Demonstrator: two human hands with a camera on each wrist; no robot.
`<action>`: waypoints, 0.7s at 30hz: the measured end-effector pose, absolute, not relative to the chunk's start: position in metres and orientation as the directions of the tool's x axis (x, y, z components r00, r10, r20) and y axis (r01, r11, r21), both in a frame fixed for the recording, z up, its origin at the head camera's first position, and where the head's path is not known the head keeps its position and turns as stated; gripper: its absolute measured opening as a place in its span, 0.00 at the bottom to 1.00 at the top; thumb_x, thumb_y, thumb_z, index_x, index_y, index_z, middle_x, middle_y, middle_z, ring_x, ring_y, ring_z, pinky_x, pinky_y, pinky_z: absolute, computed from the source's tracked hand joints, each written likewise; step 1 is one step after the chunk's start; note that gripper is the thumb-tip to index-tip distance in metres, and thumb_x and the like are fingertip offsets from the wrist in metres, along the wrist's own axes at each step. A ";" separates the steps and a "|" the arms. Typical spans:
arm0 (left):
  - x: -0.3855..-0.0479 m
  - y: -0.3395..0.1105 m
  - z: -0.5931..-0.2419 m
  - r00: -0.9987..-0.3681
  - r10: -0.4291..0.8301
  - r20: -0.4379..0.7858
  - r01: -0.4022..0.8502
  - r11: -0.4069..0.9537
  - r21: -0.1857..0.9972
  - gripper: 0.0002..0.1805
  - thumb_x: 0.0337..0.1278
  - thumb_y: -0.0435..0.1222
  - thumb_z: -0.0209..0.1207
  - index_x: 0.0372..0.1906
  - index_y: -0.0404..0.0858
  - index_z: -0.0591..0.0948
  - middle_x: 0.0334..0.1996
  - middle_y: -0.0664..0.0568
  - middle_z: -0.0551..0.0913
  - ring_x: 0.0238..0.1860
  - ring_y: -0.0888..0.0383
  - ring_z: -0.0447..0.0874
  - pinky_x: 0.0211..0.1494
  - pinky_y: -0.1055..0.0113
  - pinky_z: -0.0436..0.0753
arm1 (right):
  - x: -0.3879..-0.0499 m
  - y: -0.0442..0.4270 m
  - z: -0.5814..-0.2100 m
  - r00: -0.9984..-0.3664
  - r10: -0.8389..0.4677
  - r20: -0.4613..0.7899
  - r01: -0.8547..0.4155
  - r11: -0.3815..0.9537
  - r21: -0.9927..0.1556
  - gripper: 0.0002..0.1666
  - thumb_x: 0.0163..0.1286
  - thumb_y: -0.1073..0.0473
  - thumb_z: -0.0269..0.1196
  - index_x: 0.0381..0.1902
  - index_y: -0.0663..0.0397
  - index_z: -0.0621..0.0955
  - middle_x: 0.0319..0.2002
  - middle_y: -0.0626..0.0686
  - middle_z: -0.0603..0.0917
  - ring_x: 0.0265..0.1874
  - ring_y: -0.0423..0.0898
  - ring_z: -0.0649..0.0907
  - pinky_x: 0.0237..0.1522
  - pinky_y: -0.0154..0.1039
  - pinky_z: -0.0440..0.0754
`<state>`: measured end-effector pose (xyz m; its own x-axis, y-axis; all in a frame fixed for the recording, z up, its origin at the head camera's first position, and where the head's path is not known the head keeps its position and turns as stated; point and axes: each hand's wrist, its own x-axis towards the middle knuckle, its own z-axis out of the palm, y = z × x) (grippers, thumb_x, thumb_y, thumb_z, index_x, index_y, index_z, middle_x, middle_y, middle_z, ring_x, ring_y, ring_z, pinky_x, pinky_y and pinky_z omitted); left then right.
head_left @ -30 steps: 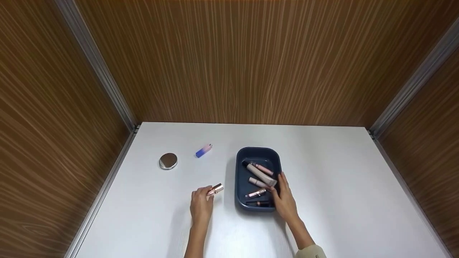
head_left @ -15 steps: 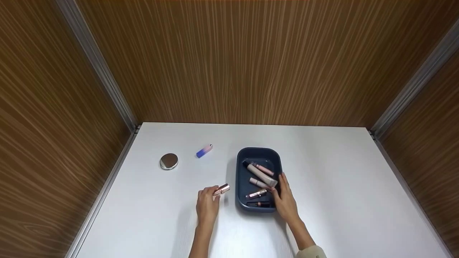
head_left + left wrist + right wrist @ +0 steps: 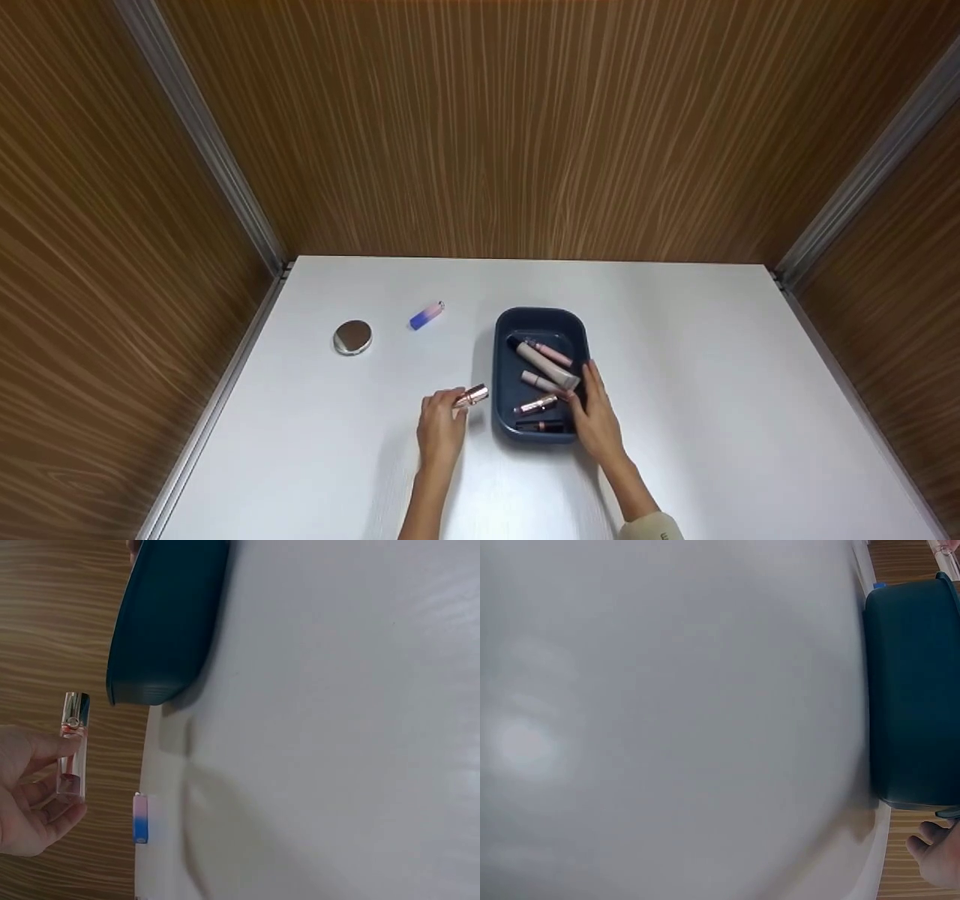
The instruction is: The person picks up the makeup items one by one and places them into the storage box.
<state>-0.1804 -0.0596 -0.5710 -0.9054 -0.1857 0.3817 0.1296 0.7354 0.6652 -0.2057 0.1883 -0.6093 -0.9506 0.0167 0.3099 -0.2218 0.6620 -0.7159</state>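
Hands well apart, one at each long side of the navy bin point(image 3: 507, 394): left hand point(image 3: 441, 427) clamped with thumb and fingers on a rose-gold tube point(image 3: 472, 396), just left of the navy bin and not touching it; right hand point(image 3: 598, 424) gripping the right wall towards the navy bin's near corner, thumb at the rim, fingers along the outside. Held clear of the surface point(image 3: 705, 390), metallic end foremost and clear end back within the grasp (seemingly above rim height, going by the left wrist view). Key relation: rose-gold tube slanting more across than along the navy bin, tip aimed at the left rim over a narrow gap, with the left hand nearer and the right hand on the far side of the navy bin's width.

Inside the navy bin, from middle to near end: a slim pink tube point(image 3: 555, 355) beside a black-capped beige tube point(image 3: 544, 365), a pale tube point(image 3: 541, 383) reaching towards the right thumb, a shiny pinkish tube point(image 3: 536, 406), a black tube point(image 3: 540, 426). Left of the navy bin, level with its far half: a pink-and-blue tube point(image 3: 427, 316), then, farther left, a round mirrored compact point(image 3: 352, 337). Beyond the navy bin's far end: wood-grain panel point(image 3: 480, 135).
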 end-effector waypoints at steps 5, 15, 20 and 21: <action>-0.179 -0.058 -0.572 -0.910 -0.184 0.370 0.121 0.737 0.665 0.16 0.34 0.23 0.68 0.37 0.36 0.84 0.35 0.48 0.82 0.38 0.49 0.77 0.40 0.58 0.77 | -0.206 0.189 -0.612 -0.948 0.013 0.319 -0.229 0.668 -0.708 0.32 0.70 0.58 0.52 0.66 0.68 0.59 0.68 0.62 0.55 0.65 0.61 0.57 0.59 0.56 0.58; -0.177 -0.054 -0.567 -0.909 -0.159 0.384 0.150 0.736 0.660 0.16 0.35 0.24 0.68 0.37 0.35 0.84 0.35 0.47 0.82 0.38 0.49 0.77 0.41 0.59 0.76 | -0.206 0.187 -0.610 -0.952 0.011 0.306 -0.222 0.663 -0.715 0.32 0.69 0.59 0.51 0.67 0.68 0.58 0.69 0.61 0.54 0.65 0.60 0.56 0.60 0.55 0.57; -0.178 -0.052 -0.567 -0.909 -0.147 0.390 0.163 0.736 0.658 0.15 0.36 0.24 0.68 0.37 0.35 0.84 0.35 0.46 0.82 0.38 0.49 0.77 0.42 0.58 0.76 | -0.207 0.188 -0.609 -0.952 0.011 0.306 -0.223 0.660 -0.717 0.32 0.69 0.60 0.52 0.67 0.67 0.58 0.69 0.61 0.54 0.65 0.59 0.56 0.60 0.55 0.57; -0.178 -0.051 -0.567 -0.909 -0.145 0.392 0.166 0.735 0.657 0.15 0.36 0.24 0.68 0.37 0.34 0.84 0.35 0.46 0.82 0.38 0.49 0.76 0.41 0.58 0.76 | -0.207 0.188 -0.609 -0.952 0.010 0.304 -0.222 0.661 -0.717 0.32 0.69 0.60 0.52 0.67 0.67 0.58 0.69 0.61 0.54 0.65 0.60 0.56 0.60 0.56 0.57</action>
<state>-0.1780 -0.0515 -0.5672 -0.9086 -0.1447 0.3917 0.1660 0.7355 0.6569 -0.2066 0.1883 -0.6092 -0.9525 0.0096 0.3044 -0.2225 0.6606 -0.7170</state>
